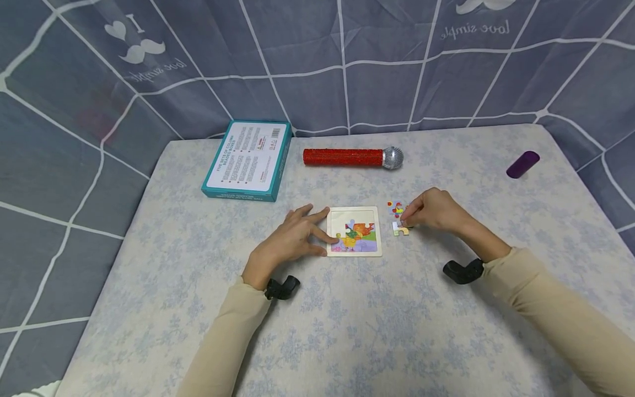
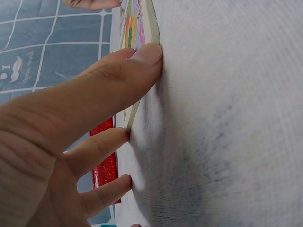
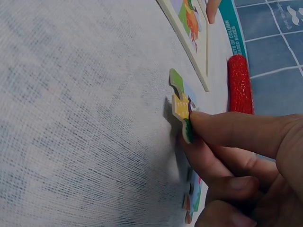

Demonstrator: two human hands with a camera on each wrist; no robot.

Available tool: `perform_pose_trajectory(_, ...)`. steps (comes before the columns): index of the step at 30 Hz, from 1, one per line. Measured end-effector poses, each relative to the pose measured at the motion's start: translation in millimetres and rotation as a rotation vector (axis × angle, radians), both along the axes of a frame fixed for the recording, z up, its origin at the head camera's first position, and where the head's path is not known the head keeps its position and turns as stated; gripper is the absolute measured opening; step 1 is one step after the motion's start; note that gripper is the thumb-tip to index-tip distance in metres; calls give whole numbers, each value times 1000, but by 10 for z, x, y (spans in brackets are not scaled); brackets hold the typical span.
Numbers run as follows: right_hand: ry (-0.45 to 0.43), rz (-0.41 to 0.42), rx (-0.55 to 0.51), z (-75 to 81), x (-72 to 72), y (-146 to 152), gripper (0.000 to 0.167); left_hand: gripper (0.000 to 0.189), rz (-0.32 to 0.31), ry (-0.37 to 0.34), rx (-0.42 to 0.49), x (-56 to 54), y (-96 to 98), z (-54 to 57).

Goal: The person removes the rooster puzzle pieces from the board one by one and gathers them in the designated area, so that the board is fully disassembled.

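Observation:
A jigsaw puzzle tray (image 1: 354, 209) with a pale wooden rim lies on the table, its lower part filled with colourful joined pieces. My left hand (image 1: 297, 234) rests at the tray's left side, fingers spread and fairly straight. Its thumb touches the near left corner of the rim, and the index finger reaches over onto the pieces. To the tray's right, my right hand (image 1: 436, 212) pinches a yellow and green jigsaw piece (image 3: 181, 107) between thumb and index finger, close to the tabletop. Loose jigsaw pieces (image 1: 397, 209) lie beside that hand, partly hidden by its fingers.
A red glittery microphone (image 1: 343, 157) lies behind the tray. At the back left is a teal and white box (image 1: 248, 154). A small purple cylinder (image 1: 523, 165) lies far right. Grey checked curtain cloth (image 1: 307, 49) hangs along the table's back edge.

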State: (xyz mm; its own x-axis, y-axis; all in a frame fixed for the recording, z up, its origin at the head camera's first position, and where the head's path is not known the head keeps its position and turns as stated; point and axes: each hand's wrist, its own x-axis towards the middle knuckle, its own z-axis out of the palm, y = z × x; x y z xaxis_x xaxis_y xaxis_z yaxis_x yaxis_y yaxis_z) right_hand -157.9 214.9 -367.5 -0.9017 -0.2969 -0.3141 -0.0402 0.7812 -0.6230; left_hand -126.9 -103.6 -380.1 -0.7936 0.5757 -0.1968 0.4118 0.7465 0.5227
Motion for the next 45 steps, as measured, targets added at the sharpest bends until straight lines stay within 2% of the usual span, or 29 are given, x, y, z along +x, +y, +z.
perform_pose_trajectory(11, 11, -17, 25, -33, 36, 11, 8, 34, 2, -2, -4, -2, 5, -4)
perform_pose_trajectory(27, 90, 7, -7, -48, 61, -1, 3, 33, -9, 11, -2, -3, -5, -7)
perform_pose_trajectory(34, 160, 0, -32, 14, 63, -103, 10, 33, -7, 7, -2, -5, -1, -5)
perform_pose_trajectory(37, 173, 18, -59, 4, 50, -205, 12, 33, -7, 9, -4, -8, -6, -10)
perform_pose_trajectory(45, 191, 127, -114, -88, 45, -521, 20, 34, -6, 4, -9, -9, -4, -4)
